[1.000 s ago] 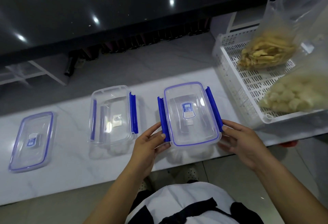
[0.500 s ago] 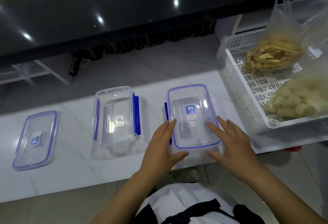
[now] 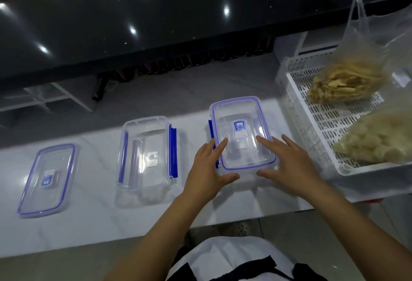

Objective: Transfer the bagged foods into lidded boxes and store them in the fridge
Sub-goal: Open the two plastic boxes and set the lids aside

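Both hands lie on the lidded box (image 3: 242, 133), which serves as the landmark on the white marbled surface (image 3: 89, 225). The left hand (image 3: 208, 169) rests against the box's left side with fingers straight, fingertips on the lid's near-left corner and thumb along the near edge; the right hand (image 3: 287, 165) mirrors it, fingers extended flat over the near-right corner, thumb stretched toward the left thumb. Neither hand curls round anything. The box is clear plastic, rectangular with rounded corners, a blue seal line tracing the lid's rim, a blue label at its centre, and a blue clip showing on its left side. Left of it stands an open box (image 3: 147, 158) of the same kind, empty, its blue side clips hanging out. Farther left lies a separate lid (image 3: 46, 178), flat. Right of the lidded box sits a white slotted basket (image 3: 321, 124) holding a clear bag of yellowish strips (image 3: 347, 84) and a bag of pale round pieces (image 3: 379, 140).
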`<state>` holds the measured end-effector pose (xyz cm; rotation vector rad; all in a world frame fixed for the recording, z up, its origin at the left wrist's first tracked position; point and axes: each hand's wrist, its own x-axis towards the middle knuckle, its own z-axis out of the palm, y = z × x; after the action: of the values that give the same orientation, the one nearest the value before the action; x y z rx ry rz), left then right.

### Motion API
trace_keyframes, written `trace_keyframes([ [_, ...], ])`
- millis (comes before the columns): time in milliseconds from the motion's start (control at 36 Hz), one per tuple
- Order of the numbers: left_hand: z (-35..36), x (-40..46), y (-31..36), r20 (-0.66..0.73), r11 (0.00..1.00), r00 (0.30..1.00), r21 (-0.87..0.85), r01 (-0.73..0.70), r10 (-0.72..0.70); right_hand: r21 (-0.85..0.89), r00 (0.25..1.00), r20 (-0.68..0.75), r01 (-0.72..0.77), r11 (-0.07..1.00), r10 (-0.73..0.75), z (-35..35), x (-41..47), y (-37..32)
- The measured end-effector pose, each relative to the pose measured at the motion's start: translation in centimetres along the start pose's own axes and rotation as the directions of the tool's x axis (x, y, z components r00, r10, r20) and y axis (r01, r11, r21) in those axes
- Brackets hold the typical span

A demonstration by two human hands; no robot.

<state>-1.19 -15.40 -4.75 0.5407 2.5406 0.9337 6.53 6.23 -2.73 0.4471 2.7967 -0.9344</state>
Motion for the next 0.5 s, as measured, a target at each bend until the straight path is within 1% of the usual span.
trace_keyframes([
  [167,0.15,0.03,-0.07,-0.008,1.0,1.0,-0.004,0.008,-0.008,0.015,0.999,-0.037,0.019,1.0,-0.018,0.29,-0.1,0.43],
  [500,0.93,-0.27,-0.76,-0.007,1.0,1.0,-0.028,0.009,-0.009,0.015,0.999,-0.038,0.007,1.0,-0.007,0.61,-0.88,0.58],
])
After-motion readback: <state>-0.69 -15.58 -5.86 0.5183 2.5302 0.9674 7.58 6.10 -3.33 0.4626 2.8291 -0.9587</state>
